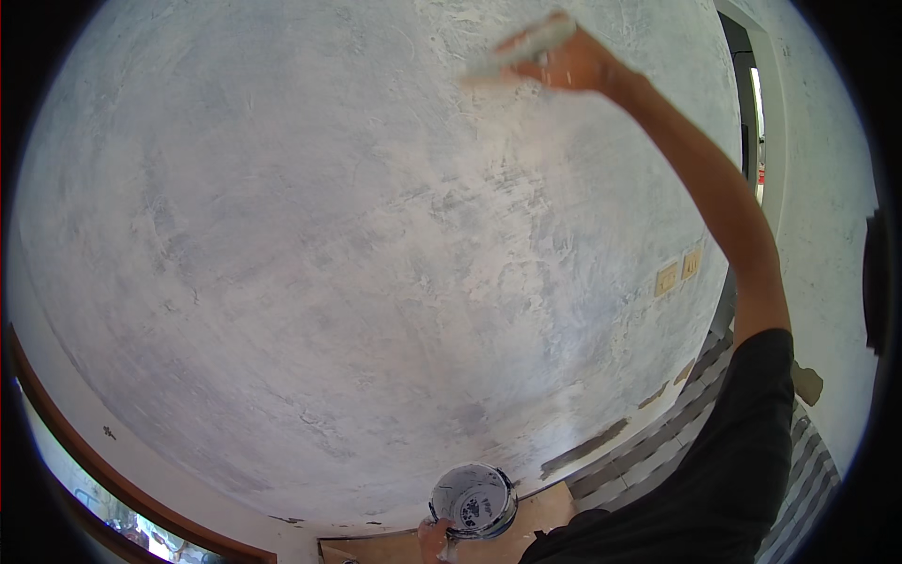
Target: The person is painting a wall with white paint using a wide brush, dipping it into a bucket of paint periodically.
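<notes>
My right hand (pixel 574 63) is raised high against the patchy white wall (pixel 317 233), the arm stretched out. It grips a paint-smeared flat tool (pixel 532 44); motion blur hides whether this is a brush or a scraper. The tool's end is at the upper wall, among rough whitish streaks. Low in the view, my left hand (pixel 433 541) holds a round bucket (pixel 507 522) by its near rim. White residue and dark specks coat the bucket's inside, and whitish smears mark the fingers.
Two cream wall plates (pixel 666 279) sit on the wall at right, near a doorway (pixel 740 92). Striped tiles (pixel 634 469) cover the floor. A tan board-like surface (pixel 542 518) lies below the bucket. A brown-framed window (pixel 91 451) is at lower left.
</notes>
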`<action>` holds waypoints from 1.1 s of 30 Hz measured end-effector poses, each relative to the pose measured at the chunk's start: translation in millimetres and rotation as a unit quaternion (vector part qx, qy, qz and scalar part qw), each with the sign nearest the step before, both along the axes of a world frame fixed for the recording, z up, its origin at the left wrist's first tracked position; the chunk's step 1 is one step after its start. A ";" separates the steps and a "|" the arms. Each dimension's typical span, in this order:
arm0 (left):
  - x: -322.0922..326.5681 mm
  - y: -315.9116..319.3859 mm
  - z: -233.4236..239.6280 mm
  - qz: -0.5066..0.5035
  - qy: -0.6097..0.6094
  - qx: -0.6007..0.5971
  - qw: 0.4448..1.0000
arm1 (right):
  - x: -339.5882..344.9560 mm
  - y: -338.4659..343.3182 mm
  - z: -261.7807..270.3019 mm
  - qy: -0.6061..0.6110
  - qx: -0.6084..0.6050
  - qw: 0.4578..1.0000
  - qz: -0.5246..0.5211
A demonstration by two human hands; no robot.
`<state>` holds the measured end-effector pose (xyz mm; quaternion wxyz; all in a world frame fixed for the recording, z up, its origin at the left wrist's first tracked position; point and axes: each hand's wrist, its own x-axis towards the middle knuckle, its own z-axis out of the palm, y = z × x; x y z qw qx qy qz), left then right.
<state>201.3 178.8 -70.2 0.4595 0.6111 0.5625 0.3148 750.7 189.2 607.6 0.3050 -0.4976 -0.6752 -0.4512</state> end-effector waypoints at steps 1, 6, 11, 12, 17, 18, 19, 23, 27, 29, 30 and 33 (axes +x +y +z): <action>0.0 2.0 -8.0 -0.001 0.001 0.000 1.000 | 16.4 7.5 22.6 0.002 0.034 0.999 -0.006; -1.8 0.9 -9.5 0.057 0.000 -0.026 0.998 | -7.4 7.6 160.2 -0.182 0.273 0.941 -0.083; -24.6 20.2 -76.7 -0.079 0.182 0.251 0.948 | -55.5 20.4 195.0 -0.089 0.316 0.938 0.111; -22.3 19.7 -82.5 -0.150 0.224 0.438 0.857 | -63.9 26.4 193.6 -0.100 0.331 0.919 0.188; -3.8 0.4 -57.6 0.054 -0.153 -0.138 0.977 | -99.0 51.2 145.9 -0.139 0.247 0.958 0.033; -13.5 -4.1 -58.2 -0.013 -0.059 -0.068 0.996 | -103.8 48.0 139.3 -0.138 0.249 0.957 0.047; -19.4 -2.5 -62.6 -0.016 -0.059 -0.082 0.995 | -92.6 54.5 119.1 -0.185 0.188 0.962 0.068; -25.8 -12.7 -57.7 0.014 -0.077 -0.062 0.995 | -114.2 23.0 129.9 -0.034 -0.016 0.990 0.133; -24.2 -23.8 -42.8 0.019 -0.085 -0.046 0.995 | -123.9 37.1 183.6 -0.041 0.146 0.962 0.227; -22.7 -15.9 -31.1 0.009 -0.087 -0.031 0.996 | -100.8 60.7 192.9 -0.145 0.289 0.936 0.137; -30.5 -16.8 -23.7 0.019 -0.088 -0.026 0.996 | -112.4 66.4 178.7 -0.162 0.268 0.947 0.064; -46.8 -24.2 -4.2 0.038 -0.089 -0.011 0.995 | -119.4 76.7 113.2 -0.213 0.277 0.935 0.069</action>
